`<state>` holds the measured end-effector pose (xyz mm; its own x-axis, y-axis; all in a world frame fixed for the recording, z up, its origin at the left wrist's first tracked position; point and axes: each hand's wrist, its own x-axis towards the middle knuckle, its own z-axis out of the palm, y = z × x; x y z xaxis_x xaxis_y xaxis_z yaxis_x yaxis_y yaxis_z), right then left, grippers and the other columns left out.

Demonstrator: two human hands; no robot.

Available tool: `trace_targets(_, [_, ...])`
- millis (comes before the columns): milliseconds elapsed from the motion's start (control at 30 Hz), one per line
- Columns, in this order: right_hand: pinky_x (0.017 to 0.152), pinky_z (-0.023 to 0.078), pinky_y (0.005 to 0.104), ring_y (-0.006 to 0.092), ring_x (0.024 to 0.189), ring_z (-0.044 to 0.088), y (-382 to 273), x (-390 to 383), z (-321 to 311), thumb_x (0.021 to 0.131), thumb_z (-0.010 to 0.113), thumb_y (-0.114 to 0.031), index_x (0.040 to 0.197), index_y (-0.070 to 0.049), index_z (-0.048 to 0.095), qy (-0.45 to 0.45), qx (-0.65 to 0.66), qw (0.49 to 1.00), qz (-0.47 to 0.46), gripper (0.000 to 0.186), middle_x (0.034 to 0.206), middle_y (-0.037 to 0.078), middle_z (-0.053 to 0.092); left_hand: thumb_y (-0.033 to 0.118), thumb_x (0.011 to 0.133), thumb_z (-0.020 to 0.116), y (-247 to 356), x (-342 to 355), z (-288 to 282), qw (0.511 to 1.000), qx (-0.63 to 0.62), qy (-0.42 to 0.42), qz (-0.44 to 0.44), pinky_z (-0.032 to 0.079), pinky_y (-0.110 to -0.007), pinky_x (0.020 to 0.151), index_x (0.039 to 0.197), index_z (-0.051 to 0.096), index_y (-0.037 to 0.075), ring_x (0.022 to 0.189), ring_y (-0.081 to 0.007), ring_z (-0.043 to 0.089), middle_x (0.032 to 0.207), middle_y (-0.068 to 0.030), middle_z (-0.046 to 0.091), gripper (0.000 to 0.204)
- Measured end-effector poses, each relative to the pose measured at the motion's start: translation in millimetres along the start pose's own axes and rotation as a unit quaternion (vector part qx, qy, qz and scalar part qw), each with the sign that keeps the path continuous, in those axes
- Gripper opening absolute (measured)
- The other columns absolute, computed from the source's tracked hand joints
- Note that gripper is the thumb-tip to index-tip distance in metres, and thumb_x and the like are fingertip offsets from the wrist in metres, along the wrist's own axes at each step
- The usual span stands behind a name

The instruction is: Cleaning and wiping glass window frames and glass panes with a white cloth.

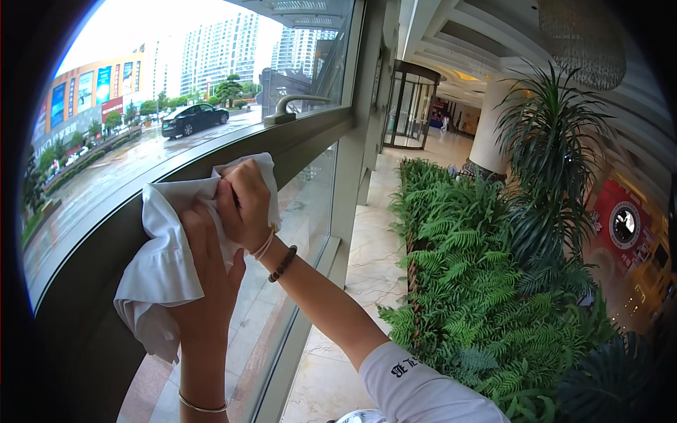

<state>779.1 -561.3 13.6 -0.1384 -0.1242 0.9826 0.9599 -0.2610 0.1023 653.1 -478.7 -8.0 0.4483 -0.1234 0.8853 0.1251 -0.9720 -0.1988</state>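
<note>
A white cloth [159, 264] lies bunched against the dark window frame rail [310, 137], draped over and around both my hands. My right hand [245, 204] is closed in a fist on the cloth's upper part, pressing it to the rail. Just left of it and lower, my left hand [208, 275] reaches up with the cloth wrapped over its back and fingers; its fingertips are partly hidden in the folds, gripping the fabric. Above the hands, on the rail, sits a metal window handle [285, 111].
Window glass [300, 204] continues below the rail. To the right runs a marble floor strip [367, 247] beside a dense bed of green ferns [479, 261] with a tall leafy plant [553, 141]. Farther off stand a pillar [490, 127] and a revolving door [409, 106].
</note>
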Motion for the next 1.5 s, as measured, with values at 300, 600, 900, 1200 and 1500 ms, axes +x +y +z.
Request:
trace_targets(300, [0.060,0.040,0.0372,0.0293,0.067,0.047,72,-3,-34,0.088,0.051,-0.004,0.073,0.000,0.047,0.002,-0.031,0.999,0.033,0.016,0.070,0.014,0.048,0.033,0.066,0.074,53,34,48,0.999,-0.044,-0.003,0.020,0.041,-0.037,0.094,0.136,0.036,0.004,0.116,-0.0250,0.045,0.127,-0.0086,0.041,0.085])
trace_targets(600, [0.062,0.039,0.0391,0.0303,0.068,0.046,93,-5,-39,0.089,0.051,-0.007,0.070,-0.001,0.045,0.020,-0.049,0.995,0.085,0.021,0.068,0.014,0.046,0.033,0.068,0.072,70,48,67,0.998,-0.057,-0.007,0.018,0.044,-0.040,0.089,0.137,0.035,0.006,0.115,-0.0264,0.046,0.129,-0.0079,0.040,0.083])
trace_targets(900, [0.066,0.038,0.0367,0.0273,0.071,0.044,56,-5,-23,0.088,0.051,-0.012,0.068,-0.001,0.046,0.029,-0.067,0.994,0.080,0.024,0.068,0.011,0.047,0.035,0.073,0.070,42,28,44,0.998,-0.057,-0.017,0.026,0.045,-0.043,0.088,0.135,0.038,0.007,0.117,-0.0257,0.047,0.133,-0.0077,0.040,0.075])
trace_targets(1200, [0.066,0.037,0.0400,0.0300,0.071,0.043,-10,0,5,0.089,0.051,-0.016,0.067,-0.003,0.045,0.026,-0.069,0.993,0.090,0.026,0.067,0.012,0.046,0.034,0.073,0.070,-5,-4,20,0.996,-0.080,-0.044,0.002,0.045,-0.045,0.086,0.138,0.036,0.007,0.117,-0.0294,0.049,0.133,-0.0092,0.045,0.078])
trace_targets(1500, [0.066,0.037,0.0402,0.0315,0.073,0.043,-56,-1,25,0.090,0.053,-0.017,0.069,0.000,0.048,0.004,-0.089,0.992,0.088,0.027,0.070,0.014,0.047,0.025,0.075,0.061,-37,-9,-27,0.995,0.029,0.053,0.081,0.038,-0.039,0.089,0.136,0.039,0.003,0.101,-0.0179,0.052,0.115,-0.0045,0.051,0.068])
